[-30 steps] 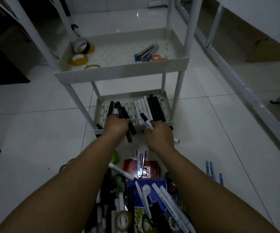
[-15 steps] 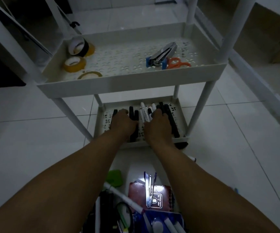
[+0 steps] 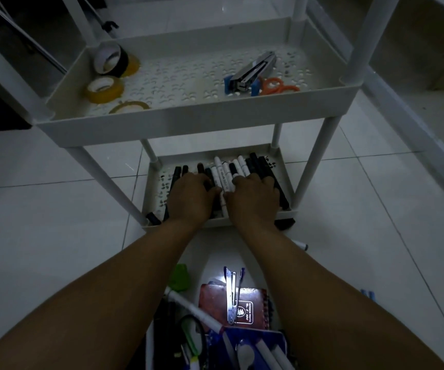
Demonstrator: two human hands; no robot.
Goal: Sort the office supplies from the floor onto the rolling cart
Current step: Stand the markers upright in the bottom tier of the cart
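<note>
A white rolling cart has a lower tray (image 3: pixel 152 182) filled with black and white markers (image 3: pixel 225 172) lying side by side. My left hand (image 3: pixel 189 198) lies palm down on the black markers at the tray's left, fingers curled over them. Beside it, my right hand (image 3: pixel 253 201) covers the markers at the right, its thumb on a white one. The upper tray (image 3: pixel 189 124) holds tape rolls (image 3: pixel 104 88), a stapler (image 3: pixel 253 73) and orange scissors (image 3: pixel 279 88). More supplies sit on the floor between my forearms: a red notebook (image 3: pixel 253 303), a metal clip tool (image 3: pixel 232 295), pens.
A loose marker (image 3: pixel 299 245) lies on the tiles just right of the cart's front wheel. Blue pens (image 3: pixel 367 293) lie at the far right. A green object (image 3: pixel 179 279) sits by my left forearm. A white frame rail (image 3: pixel 415 116) runs along the right side.
Both hands carried markers from the tray's front edge into the lower tray and now rest on the row. My head has moved closer to the cart.
</note>
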